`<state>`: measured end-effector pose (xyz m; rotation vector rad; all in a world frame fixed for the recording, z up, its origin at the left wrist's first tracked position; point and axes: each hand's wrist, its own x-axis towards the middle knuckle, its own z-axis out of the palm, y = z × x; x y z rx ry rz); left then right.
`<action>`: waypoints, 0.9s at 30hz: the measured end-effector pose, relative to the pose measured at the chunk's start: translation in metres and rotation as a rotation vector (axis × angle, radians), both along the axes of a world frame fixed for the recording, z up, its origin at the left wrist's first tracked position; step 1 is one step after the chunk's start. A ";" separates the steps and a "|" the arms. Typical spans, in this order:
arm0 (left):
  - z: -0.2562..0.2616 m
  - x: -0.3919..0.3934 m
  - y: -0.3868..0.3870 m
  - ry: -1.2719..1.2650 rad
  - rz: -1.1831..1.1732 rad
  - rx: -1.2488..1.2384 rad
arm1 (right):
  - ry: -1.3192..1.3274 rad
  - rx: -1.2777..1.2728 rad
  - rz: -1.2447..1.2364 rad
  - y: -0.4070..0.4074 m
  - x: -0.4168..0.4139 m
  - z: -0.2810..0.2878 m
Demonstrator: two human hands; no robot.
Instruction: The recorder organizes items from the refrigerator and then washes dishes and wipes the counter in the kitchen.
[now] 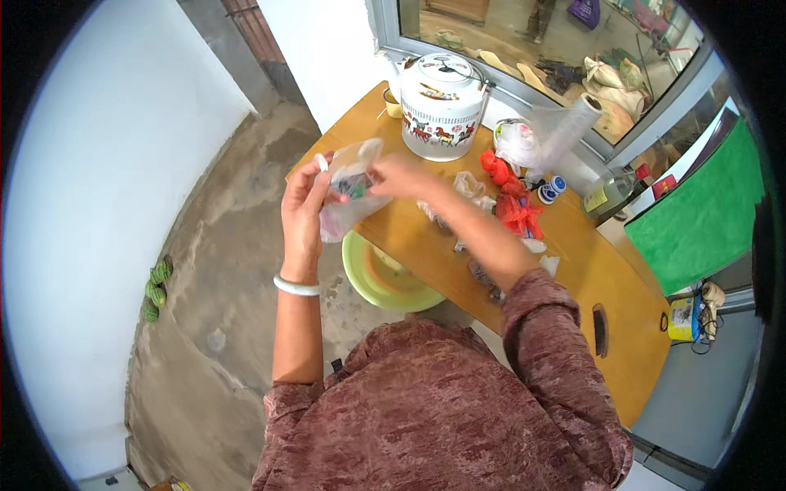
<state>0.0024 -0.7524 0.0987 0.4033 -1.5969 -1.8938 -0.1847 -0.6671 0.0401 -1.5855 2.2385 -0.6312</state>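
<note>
My left hand (305,199) grips a translucent plastic bag (353,212) by its upper left edge, over the left end of a wooden table (583,294). Something dark and green shows inside the bag. At the bag's right side is my right hand (396,177), blurred, its fingertips at the opening; whether they pinch the plastic cannot be told. Just behind stands a white enamel kettle (439,116) decorated with horses. Red plastic bags (519,212) and small clear bags (470,184) lie right of my hands, some partly behind my right forearm.
A green basin (393,301) stands below the table's left edge. A yellow mug (393,104) is beside the kettle. Along the window are a roll of plastic bags (568,132), a blue-and-white jar (551,189) and a glass bottle (608,195). Several watermelons (158,285) lie by the wall.
</note>
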 end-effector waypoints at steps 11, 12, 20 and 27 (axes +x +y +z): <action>-0.020 -0.012 0.003 -0.002 -0.024 0.049 | 0.359 0.282 -0.058 0.108 -0.015 -0.037; -0.019 -0.013 0.005 -0.004 -0.026 0.048 | 0.357 0.281 -0.060 0.110 -0.021 -0.042; -0.018 -0.008 0.004 -0.004 -0.035 0.051 | -0.996 -0.259 -0.221 0.116 -0.067 -0.031; 0.006 -0.034 0.010 0.017 -0.142 0.081 | -1.467 -0.426 -0.406 0.130 -0.076 -0.022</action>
